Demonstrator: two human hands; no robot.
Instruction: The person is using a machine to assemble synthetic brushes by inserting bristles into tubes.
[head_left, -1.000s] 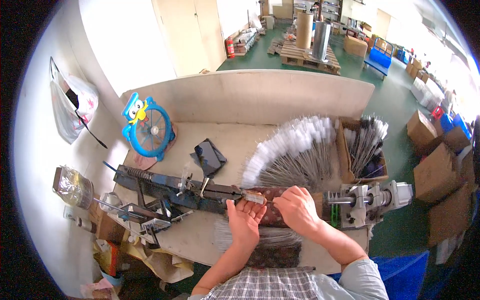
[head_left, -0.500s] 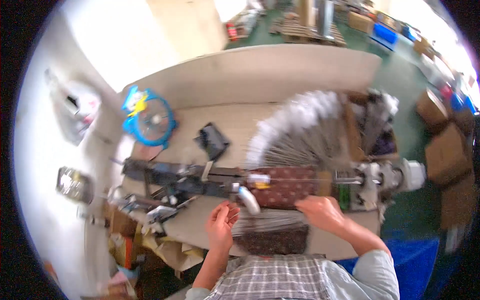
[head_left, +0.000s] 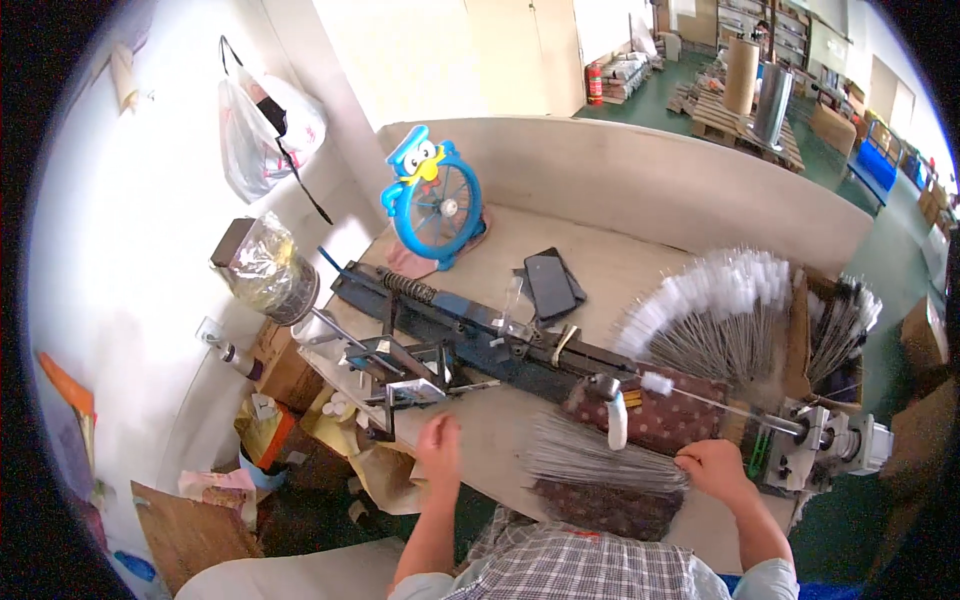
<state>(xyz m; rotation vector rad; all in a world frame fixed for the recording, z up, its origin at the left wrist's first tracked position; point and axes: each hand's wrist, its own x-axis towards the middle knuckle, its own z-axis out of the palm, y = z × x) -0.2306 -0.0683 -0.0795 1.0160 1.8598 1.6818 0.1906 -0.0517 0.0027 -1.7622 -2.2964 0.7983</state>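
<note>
My right hand (head_left: pixel 715 468) is closed, thumb and fingertips pinched at the right ends of a bundle of thin grey wires (head_left: pixel 600 455). The wires lie on a brown dotted cloth (head_left: pixel 610 510) at the bench's near edge. My left hand (head_left: pixel 437 450) is raised left of the bundle, smeared by motion, its fingers unclear. Between and beyond the hands stands a lever with a white handle (head_left: pixel 617 422) on a long dark metal machine (head_left: pixel 470 340). A small white-bristled brush (head_left: pixel 656 383) sits on a wire stem that runs to the motorised chuck (head_left: pixel 800 428) at right.
Many white-tipped wire brushes (head_left: pixel 715 310) fan out at the back right, beside a cardboard box (head_left: pixel 800 340) of more. A dark phone (head_left: pixel 550 285) and a blue toy-shaped fan (head_left: pixel 437 205) stand farther back. A plastic-wrapped lamp (head_left: pixel 270 275) juts in at left.
The view has swung left and sharpened. My left hand has moved left, away from the white lever handle. My right hand stays near the right ends of the wires.
</note>
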